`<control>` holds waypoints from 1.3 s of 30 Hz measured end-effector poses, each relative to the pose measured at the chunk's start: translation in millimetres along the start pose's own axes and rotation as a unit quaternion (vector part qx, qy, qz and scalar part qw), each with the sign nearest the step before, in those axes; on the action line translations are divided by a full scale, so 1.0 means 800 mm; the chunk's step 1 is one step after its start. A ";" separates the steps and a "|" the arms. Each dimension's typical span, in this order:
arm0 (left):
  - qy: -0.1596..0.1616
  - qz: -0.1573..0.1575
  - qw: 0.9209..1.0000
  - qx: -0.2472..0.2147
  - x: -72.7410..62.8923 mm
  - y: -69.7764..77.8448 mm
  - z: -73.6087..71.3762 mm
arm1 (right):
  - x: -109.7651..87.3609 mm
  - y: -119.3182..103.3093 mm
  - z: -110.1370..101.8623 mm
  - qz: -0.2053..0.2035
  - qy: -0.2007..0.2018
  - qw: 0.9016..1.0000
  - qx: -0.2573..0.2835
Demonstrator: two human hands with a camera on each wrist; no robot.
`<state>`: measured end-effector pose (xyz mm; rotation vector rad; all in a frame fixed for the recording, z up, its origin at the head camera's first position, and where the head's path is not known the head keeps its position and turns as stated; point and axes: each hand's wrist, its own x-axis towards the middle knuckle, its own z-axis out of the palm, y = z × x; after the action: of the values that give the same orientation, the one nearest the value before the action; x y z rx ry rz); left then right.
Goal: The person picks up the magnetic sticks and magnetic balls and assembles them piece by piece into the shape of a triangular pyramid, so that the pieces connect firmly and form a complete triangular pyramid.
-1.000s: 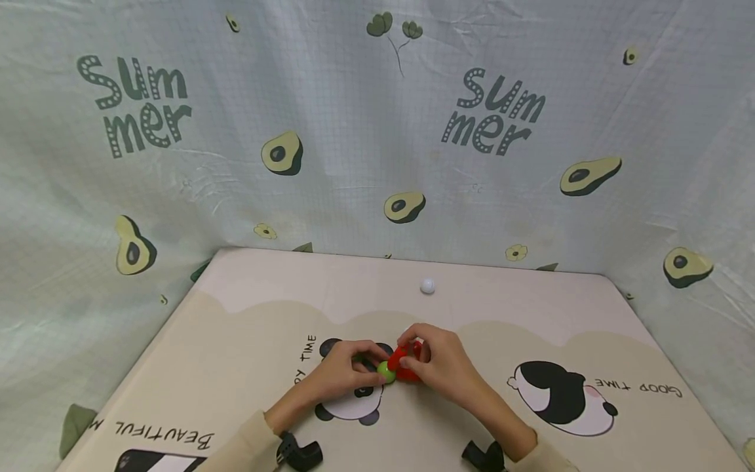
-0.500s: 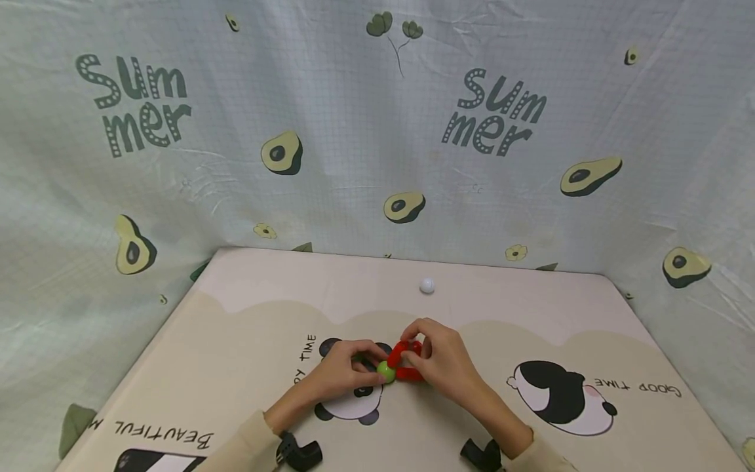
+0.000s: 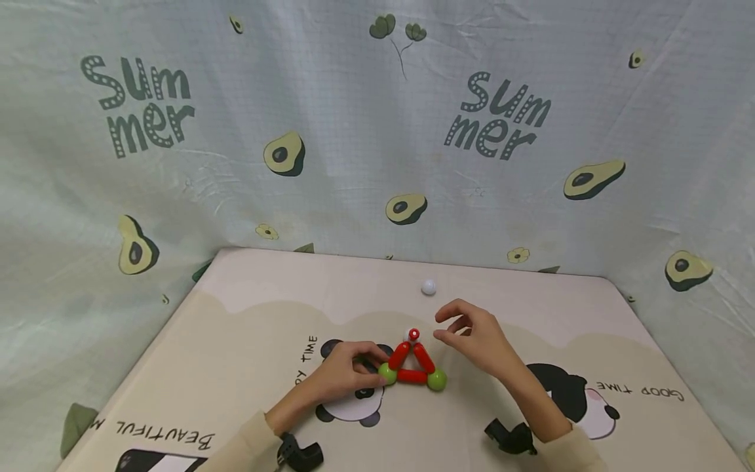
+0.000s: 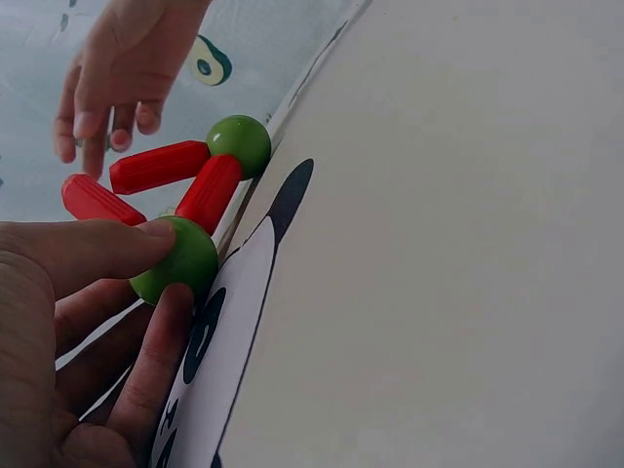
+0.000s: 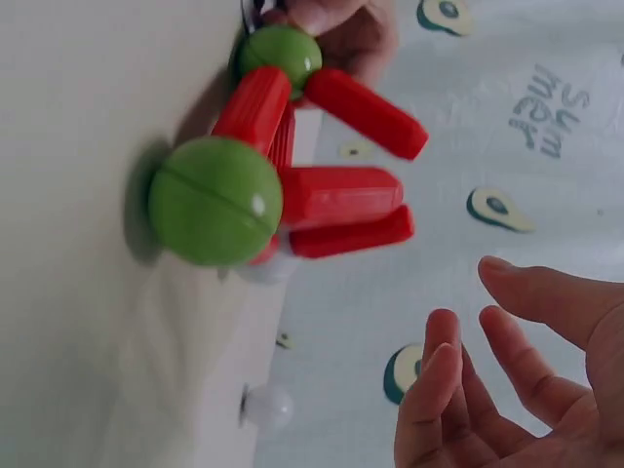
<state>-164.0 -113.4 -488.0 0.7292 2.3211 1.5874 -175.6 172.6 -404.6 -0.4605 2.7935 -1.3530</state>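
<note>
A small frame of ribbed red rods (image 3: 411,375) and balls stands on the table. In the head view, its left green ball (image 3: 387,373) is pinched between my left hand's (image 3: 348,370) thumb and fingers. The right green ball (image 3: 436,379) sits at the other end of the front rod. Several rods stick up from the balls; an upright red rod (image 5: 366,112) shows in the right wrist view with its upper end free. A white ball (image 5: 268,265) is partly hidden at the back corner. My right hand (image 3: 472,331) hovers right of the frame, fingers loosely bent, holding nothing.
A loose white ball (image 3: 428,287) lies farther back on the table. The printed table cover (image 3: 265,341) is flat. A patterned curtain (image 3: 342,118) hangs behind and along the sides.
My right hand has let go of the red rod and moved back and to the right, uncovering the right green ball. The left hand keeps its pinch on the left green ball.
</note>
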 end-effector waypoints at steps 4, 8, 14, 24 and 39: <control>0.000 0.002 1.000 0.000 0.000 0.000 0.001 | 0.009 0.015 -0.007 0.020 -0.007 0.999 0.024; 0.001 0.006 1.000 0.000 0.000 -0.001 0.001 | 0.024 0.032 -0.007 0.036 -0.002 0.997 0.063; 0.002 0.000 1.000 -0.002 -0.001 0.000 0.001 | 0.060 0.059 -0.005 0.067 0.031 0.995 0.067; 0.000 0.008 1.000 0.000 -0.001 -0.001 0.001 | 0.111 0.087 0.004 0.050 -0.017 0.998 0.022; 0.008 0.003 1.000 0.005 -0.002 -0.002 0.001 | 0.144 0.090 0.022 0.036 -0.032 0.998 -0.028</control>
<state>-162.9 -113.8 -490.1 0.7280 2.3419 1.5909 -302.2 171.0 -456.6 -0.3943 2.7722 -1.2276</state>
